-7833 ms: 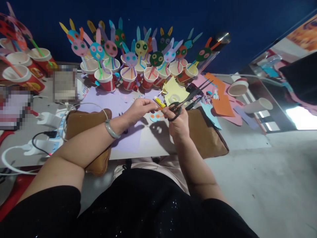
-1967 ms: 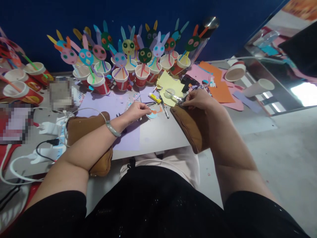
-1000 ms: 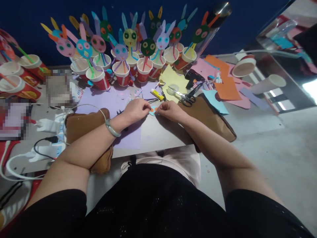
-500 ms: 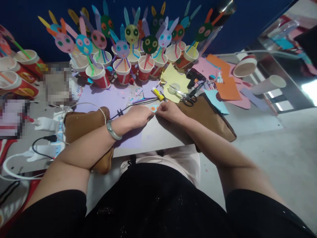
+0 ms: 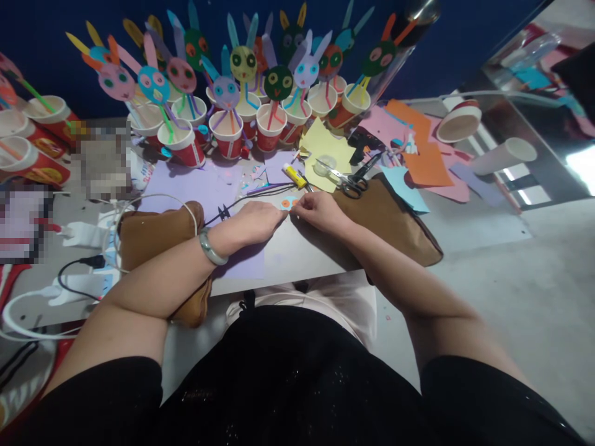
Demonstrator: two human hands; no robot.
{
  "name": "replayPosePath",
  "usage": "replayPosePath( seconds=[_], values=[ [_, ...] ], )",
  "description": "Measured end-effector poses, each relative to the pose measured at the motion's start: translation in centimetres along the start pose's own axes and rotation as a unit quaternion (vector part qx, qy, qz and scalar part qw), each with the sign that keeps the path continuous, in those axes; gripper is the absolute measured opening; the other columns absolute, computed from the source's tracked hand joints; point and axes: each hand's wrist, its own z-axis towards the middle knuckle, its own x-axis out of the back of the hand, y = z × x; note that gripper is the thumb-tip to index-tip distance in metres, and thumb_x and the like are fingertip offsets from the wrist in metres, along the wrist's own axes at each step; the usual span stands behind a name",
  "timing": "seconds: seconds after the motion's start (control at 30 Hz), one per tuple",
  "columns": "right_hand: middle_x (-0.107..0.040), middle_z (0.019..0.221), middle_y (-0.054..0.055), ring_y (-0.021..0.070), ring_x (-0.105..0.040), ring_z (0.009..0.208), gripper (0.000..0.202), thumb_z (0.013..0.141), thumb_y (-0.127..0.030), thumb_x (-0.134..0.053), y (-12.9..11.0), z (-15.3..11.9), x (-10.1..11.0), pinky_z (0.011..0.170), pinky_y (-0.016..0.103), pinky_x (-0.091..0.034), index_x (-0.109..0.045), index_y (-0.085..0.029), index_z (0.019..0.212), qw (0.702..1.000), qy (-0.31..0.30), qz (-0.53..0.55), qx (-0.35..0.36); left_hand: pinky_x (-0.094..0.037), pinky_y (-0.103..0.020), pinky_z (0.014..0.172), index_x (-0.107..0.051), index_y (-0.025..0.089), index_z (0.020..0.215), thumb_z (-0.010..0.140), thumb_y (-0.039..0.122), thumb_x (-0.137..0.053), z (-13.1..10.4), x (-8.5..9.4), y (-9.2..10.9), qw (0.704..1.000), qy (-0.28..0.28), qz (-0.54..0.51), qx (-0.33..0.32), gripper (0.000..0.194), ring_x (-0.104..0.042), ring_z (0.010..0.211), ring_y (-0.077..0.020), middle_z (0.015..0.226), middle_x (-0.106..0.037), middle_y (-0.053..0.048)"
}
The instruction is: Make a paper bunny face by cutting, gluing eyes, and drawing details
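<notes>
Between my hands is a small light-blue paper face (image 5: 289,201) with orange eye rings. My left hand (image 5: 263,221), with a bangle at its wrist, has its fingers closed at the face's left and lower edge. My right hand (image 5: 317,210) is pinched at its right edge, so part of the paper is hidden. Just beyond lies a yellow glue stick (image 5: 294,176), and scissors (image 5: 346,179) rest to its right, partly on yellow paper (image 5: 328,148).
Paper cups (image 5: 226,135) with bunny-faced straws stand in rows at the back. Brown padded pouches (image 5: 158,235) (image 5: 388,220) flank my forearms. Coloured paper sheets (image 5: 427,164) lie at the right. A power strip (image 5: 109,248) with plugs and white cables is at the left.
The blue paper face shows slightly more between my fingers. Both hands stay almost in place, and the whole view has shifted slightly.
</notes>
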Motion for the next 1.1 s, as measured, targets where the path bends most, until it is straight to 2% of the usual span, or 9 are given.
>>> replayPosePath(
  seconds=[0.2, 0.27, 0.37, 0.43, 0.5, 0.63, 0.73, 0.9, 1.1],
  values=[
    [-0.069, 0.067, 0.003, 0.0151, -0.056, 0.062, 0.016, 0.086, -0.032, -0.062, 0.8, -2.3, 0.6, 0.065, 0.028, -0.042, -0.069, -0.018, 0.083, 0.998, 0.020, -0.007, 0.056, -0.037, -0.036, 0.066, -0.076, 0.018, 0.112, 0.105, 0.022, -0.044, 0.0, -0.2, 0.0, 1.000, -0.003, 0.002, -0.005, 0.033, -0.076, 0.087, -0.0277, 0.094, -0.080, -0.014],
    [-0.073, 0.078, 0.006, 0.0172, -0.059, 0.068, 0.021, 0.090, -0.034, -0.061, 1.1, -3.3, 0.5, 0.069, 0.030, -0.044, -0.074, -0.017, 0.092, 0.991, 0.030, -0.067, 0.110, -0.038, -0.036, 0.066, -0.076, 0.017, 0.112, 0.105, 0.023, -0.044, 0.0, -0.1, 0.0, 1.000, -0.013, -0.001, -0.002, 0.034, -0.076, 0.087, -0.0279, 0.094, -0.080, -0.014],
    [-0.076, 0.101, 0.013, 0.0211, -0.063, 0.080, 0.036, 0.099, -0.039, -0.055, 1.8, -4.3, -0.2, 0.071, 0.031, -0.041, -0.077, -0.016, 0.114, 0.964, 0.050, -0.188, 0.179, -0.041, -0.035, 0.069, -0.077, 0.017, 0.114, 0.108, 0.026, -0.042, 0.0, -0.1, 0.0, 1.000, -0.008, -0.008, -0.003, 0.036, -0.076, 0.090, -0.0275, 0.099, -0.081, -0.015],
    [-0.074, 0.112, 0.014, 0.0223, -0.064, 0.084, 0.043, 0.104, -0.042, -0.050, 2.2, -4.6, -0.7, 0.068, 0.031, -0.037, -0.074, -0.018, 0.129, 0.946, 0.051, -0.255, 0.195, -0.042, -0.035, 0.070, -0.076, 0.018, 0.116, 0.108, 0.027, -0.041, 0.0, -0.1, 0.0, 1.000, -0.002, -0.009, -0.007, 0.037, -0.076, 0.091, -0.0275, 0.102, -0.081, -0.015],
    [-0.071, 0.115, 0.014, 0.0223, -0.062, 0.084, 0.045, 0.107, -0.045, -0.047, 2.6, -4.6, -1.1, 0.066, 0.031, -0.034, -0.071, -0.021, 0.137, 0.933, 0.045, -0.297, 0.198, -0.042, -0.035, 0.070, -0.076, 0.018, 0.117, 0.108, 0.027, -0.043, 0.0, -0.1, 0.1, 1.000, -0.003, -0.007, -0.009, 0.036, -0.076, 0.092, -0.0281, 0.102, -0.081, -0.015],
    [-0.070, 0.111, 0.013, 0.0228, -0.061, 0.085, 0.045, 0.109, -0.048, -0.046, 2.8, -4.6, -1.6, 0.068, 0.032, -0.034, -0.072, -0.021, 0.136, 0.919, 0.041, -0.327, 0.216, -0.042, -0.036, 0.070, -0.074, 0.018, 0.124, 0.105, 0.023, -0.046, -0.1, 0.2, 0.3, 1.000, -0.008, -0.003, -0.009, 0.034, -0.077, 0.095, -0.0295, 0.105, -0.081, -0.015],
    [-0.069, 0.107, 0.014, 0.0233, -0.060, 0.084, 0.047, 0.110, -0.049, -0.045, 2.7, -4.5, -1.7, 0.070, 0.033, -0.035, -0.073, -0.019, 0.132, 0.913, 0.040, -0.336, 0.227, -0.042, -0.036, 0.070, -0.074, 0.018, 0.122, 0.105, 0.024, -0.046, -0.1, 0.4, 0.3, 1.000, -0.008, -0.006, -0.013, 0.033, -0.077, 0.095, -0.0297, 0.105, -0.081, -0.015],
    [-0.068, 0.103, 0.012, 0.0230, -0.057, 0.081, 0.045, 0.109, -0.049, -0.047, 2.5, -4.7, -1.8, 0.068, 0.033, -0.031, -0.073, -0.019, 0.131, 0.913, 0.039, -0.338, 0.224, -0.041, -0.035, 0.069, -0.075, 0.019, 0.118, 0.102, 0.023, -0.051, -0.1, 0.6, 0.2, 1.000, -0.022, -0.007, -0.007, 0.028, -0.077, 0.093, -0.0283, 0.102, -0.082, -0.013],
    [-0.068, 0.103, 0.012, 0.0234, -0.057, 0.081, 0.050, 0.110, -0.051, -0.043, 2.5, -4.9, -1.8, 0.068, 0.034, -0.030, -0.072, -0.018, 0.132, 0.913, 0.036, -0.340, 0.221, -0.042, -0.036, 0.070, -0.072, 0.016, 0.125, 0.105, 0.023, -0.048, -0.2, 0.7, 0.2, 1.000, -0.022, 0.002, -0.008, 0.032, -0.077, 0.093, -0.0293, 0.103, -0.082, -0.015]
  ],
)
